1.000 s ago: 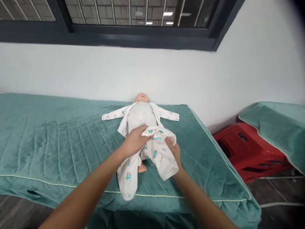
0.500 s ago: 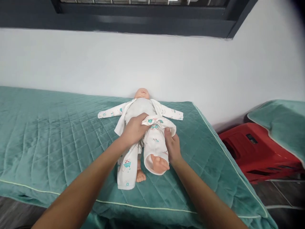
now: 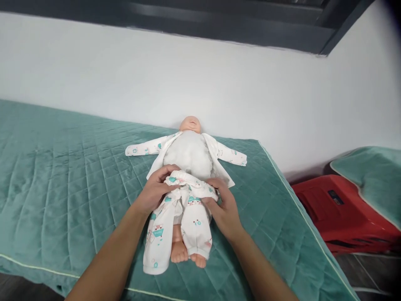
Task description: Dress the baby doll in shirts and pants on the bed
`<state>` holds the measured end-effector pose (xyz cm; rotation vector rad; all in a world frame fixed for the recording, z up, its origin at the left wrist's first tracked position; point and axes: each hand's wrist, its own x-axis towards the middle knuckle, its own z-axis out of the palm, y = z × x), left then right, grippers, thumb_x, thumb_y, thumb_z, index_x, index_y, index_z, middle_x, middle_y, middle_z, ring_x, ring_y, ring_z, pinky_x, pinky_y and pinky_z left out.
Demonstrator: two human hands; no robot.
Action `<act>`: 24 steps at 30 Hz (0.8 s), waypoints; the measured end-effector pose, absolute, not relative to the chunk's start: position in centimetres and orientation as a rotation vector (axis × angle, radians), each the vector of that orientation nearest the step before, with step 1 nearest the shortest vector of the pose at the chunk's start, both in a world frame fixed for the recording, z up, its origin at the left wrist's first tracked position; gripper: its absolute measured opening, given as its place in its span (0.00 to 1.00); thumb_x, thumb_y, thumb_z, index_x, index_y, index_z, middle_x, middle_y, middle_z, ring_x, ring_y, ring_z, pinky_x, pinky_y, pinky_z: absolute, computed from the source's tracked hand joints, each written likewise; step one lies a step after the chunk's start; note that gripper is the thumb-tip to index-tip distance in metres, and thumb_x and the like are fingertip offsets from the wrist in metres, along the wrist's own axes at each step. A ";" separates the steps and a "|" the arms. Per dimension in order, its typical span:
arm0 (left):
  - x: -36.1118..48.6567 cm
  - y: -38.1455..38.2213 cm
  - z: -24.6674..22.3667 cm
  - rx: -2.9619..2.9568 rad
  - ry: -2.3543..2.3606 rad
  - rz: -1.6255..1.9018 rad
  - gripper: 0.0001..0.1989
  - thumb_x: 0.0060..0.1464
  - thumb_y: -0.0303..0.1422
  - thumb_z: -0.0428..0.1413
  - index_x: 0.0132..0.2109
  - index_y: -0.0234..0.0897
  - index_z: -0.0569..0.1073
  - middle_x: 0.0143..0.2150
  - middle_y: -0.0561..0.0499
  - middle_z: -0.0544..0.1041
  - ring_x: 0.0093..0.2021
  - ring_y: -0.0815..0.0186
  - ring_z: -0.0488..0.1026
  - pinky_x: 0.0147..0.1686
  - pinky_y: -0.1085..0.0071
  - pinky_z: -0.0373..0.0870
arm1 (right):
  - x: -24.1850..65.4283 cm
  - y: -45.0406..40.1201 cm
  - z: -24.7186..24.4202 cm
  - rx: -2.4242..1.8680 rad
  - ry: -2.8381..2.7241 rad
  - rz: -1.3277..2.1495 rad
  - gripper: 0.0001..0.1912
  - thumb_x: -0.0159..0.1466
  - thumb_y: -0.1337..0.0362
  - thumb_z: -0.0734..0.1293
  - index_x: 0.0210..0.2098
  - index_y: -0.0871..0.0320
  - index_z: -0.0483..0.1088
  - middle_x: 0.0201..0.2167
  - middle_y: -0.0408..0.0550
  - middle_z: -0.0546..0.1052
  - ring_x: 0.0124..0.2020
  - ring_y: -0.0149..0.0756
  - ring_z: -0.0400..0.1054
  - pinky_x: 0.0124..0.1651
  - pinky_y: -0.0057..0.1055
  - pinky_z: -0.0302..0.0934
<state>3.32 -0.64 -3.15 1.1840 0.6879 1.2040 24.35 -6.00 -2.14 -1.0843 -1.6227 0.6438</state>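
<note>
A baby doll [image 3: 190, 124] lies on its back, its head toward the wall. It wears an open white printed jacket [image 3: 232, 155], with the pale cloth belly [image 3: 189, 152] showing. White printed baby pants [image 3: 196, 221] cover one of its legs. The other pant leg [image 3: 158, 238] lies flat beside the second, bare leg [image 3: 177, 242]. My left hand [image 3: 156, 188] is closed on the waistband at the left. With thumb and fingers, my right hand [image 3: 224, 207] grips the waistband's right side. Both feet stick out at the near end.
A green quilted cover [image 3: 78, 179] with pale piping lies under the doll. White wall [image 3: 219, 79] rises behind it, below a dark window frame [image 3: 225, 25]. On the right stands a red plastic object [image 3: 338, 213], partly under another green cloth [image 3: 372, 175].
The pants' waistband has come up toward the belly, and the covered leg has straightened and lowered. My left hand has shifted left to the waistband's left side. The view has tilted slightly.
</note>
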 end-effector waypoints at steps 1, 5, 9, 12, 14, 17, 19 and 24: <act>3.3 -0.6 -3.2 1.168 0.687 1.199 0.15 0.42 0.31 0.68 0.40 0.38 0.76 0.39 0.53 0.73 0.39 0.67 0.70 0.38 0.75 0.66 | 24.1 -5.8 -1.3 -1.064 -1.670 0.699 0.12 0.61 0.59 0.69 0.43 0.53 0.71 0.41 0.46 0.74 0.43 0.40 0.67 0.48 0.35 0.59; 3.3 -0.9 -2.9 1.092 0.716 1.178 0.16 0.42 0.34 0.69 0.40 0.37 0.76 0.36 0.53 0.74 0.36 0.67 0.70 0.36 0.75 0.66 | 22.6 -3.7 2.7 -1.114 -1.869 0.972 0.15 0.59 0.54 0.71 0.44 0.51 0.73 0.39 0.43 0.77 0.40 0.39 0.68 0.42 0.32 0.59; 3.2 -1.2 -2.9 1.010 0.654 1.159 0.17 0.45 0.38 0.68 0.39 0.37 0.74 0.34 0.54 0.74 0.32 0.68 0.69 0.33 0.75 0.65 | 21.9 -1.3 4.4 -1.080 -1.917 1.123 0.12 0.58 0.53 0.72 0.34 0.55 0.74 0.29 0.40 0.75 0.32 0.34 0.66 0.34 0.28 0.57; 3.1 -1.2 -2.7 1.081 0.622 1.093 0.16 0.46 0.39 0.67 0.36 0.35 0.72 0.32 0.54 0.72 0.30 0.70 0.67 0.31 0.76 0.62 | 22.4 -0.5 3.1 -1.000 -1.684 1.251 0.11 0.59 0.55 0.70 0.32 0.57 0.73 0.29 0.40 0.74 0.32 0.32 0.66 0.35 0.27 0.58; 3.0 -1.2 -2.5 1.155 0.647 1.023 0.16 0.47 0.38 0.67 0.33 0.34 0.70 0.29 0.55 0.70 0.28 0.72 0.64 0.28 0.77 0.59 | 22.8 -0.3 1.7 -0.937 -1.484 1.392 0.10 0.59 0.56 0.71 0.32 0.57 0.72 0.29 0.41 0.74 0.31 0.31 0.66 0.34 0.27 0.59; 3.1 -1.1 -2.5 1.162 0.646 1.005 0.17 0.47 0.39 0.66 0.31 0.34 0.67 0.27 0.56 0.67 0.26 0.74 0.61 0.26 0.77 0.55 | 23.1 -0.4 0.3 -0.833 -1.239 1.589 0.12 0.57 0.57 0.72 0.28 0.57 0.69 0.24 0.39 0.71 0.25 0.29 0.63 0.29 0.26 0.56; 3.3 -1.0 -2.6 1.093 0.626 1.053 0.18 0.47 0.40 0.66 0.30 0.34 0.66 0.26 0.57 0.66 0.24 0.75 0.60 0.25 0.77 0.55 | 23.1 -0.5 0.0 -0.789 -1.151 1.653 0.14 0.56 0.57 0.73 0.26 0.56 0.65 0.21 0.37 0.68 0.22 0.28 0.60 0.26 0.24 0.53; 3.8 -0.6 -3.0 0.919 0.647 1.222 0.20 0.48 0.42 0.65 0.30 0.36 0.64 0.25 0.58 0.66 0.24 0.74 0.61 0.25 0.77 0.57 | 22.7 -0.8 0.8 -0.873 -1.290 1.602 0.15 0.54 0.56 0.75 0.28 0.56 0.67 0.22 0.36 0.68 0.23 0.26 0.58 0.26 0.23 0.52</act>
